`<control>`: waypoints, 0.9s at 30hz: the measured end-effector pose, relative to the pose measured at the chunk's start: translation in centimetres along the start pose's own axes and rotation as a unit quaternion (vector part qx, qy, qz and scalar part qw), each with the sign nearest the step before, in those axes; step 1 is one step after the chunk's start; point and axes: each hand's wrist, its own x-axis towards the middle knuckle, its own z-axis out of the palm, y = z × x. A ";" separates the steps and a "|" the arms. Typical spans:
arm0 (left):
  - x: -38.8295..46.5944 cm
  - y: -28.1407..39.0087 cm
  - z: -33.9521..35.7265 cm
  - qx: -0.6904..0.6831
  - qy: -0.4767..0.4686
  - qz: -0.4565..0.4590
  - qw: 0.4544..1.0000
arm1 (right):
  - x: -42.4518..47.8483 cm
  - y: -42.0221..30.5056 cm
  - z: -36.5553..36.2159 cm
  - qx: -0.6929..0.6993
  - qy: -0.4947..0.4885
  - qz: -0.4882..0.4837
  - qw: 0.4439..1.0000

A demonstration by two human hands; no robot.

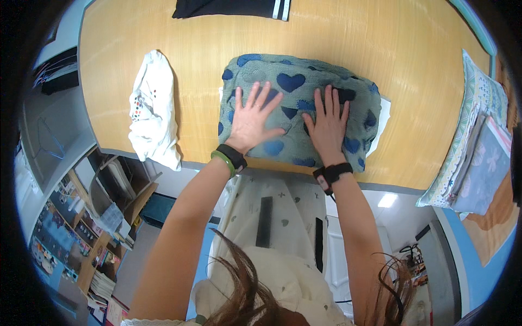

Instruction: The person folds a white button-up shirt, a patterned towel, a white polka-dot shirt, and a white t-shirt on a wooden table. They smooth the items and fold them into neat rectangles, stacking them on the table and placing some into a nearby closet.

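Note:
Before me lies a bulky grey-green cloth bundle [291, 112] with blue hearts on it, its near side at the mat's grey-bordered edge. My left hand [253, 116] rests palm down on its left half, fingers spread. On the right half my right hand [329, 122] lies flat, its thumb apart from the fingers. Neither hand grips the fabric. A white cloth [382, 126] sticks out from beneath the bundle's right end. Left of the bundle a crumpled white garment [153, 110] with small coloured dots lies lengthwise.
The yellow woven mat [416, 81] spreads under everything. At its far side lies a black garment [232, 8] with white stripes. A patterned pillow [469, 102] with folded cloths [483, 167] lies far right. Lower left are cluttered shelves [91, 261] and a chair [108, 183].

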 end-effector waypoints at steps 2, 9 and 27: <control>0.6 -0.9 1.1 0.019 -0.006 -0.015 1.000 | 0.6 1.7 0.5 -0.027 0.002 0.007 1.000; 0.9 -1.5 2.6 -0.015 0.048 -0.021 0.998 | -0.5 6.5 0.9 -0.043 0.062 0.068 0.995; -3.7 -1.5 2.5 0.068 -0.113 -0.021 0.991 | -5.6 8.4 -1.4 -0.078 -0.134 0.021 0.988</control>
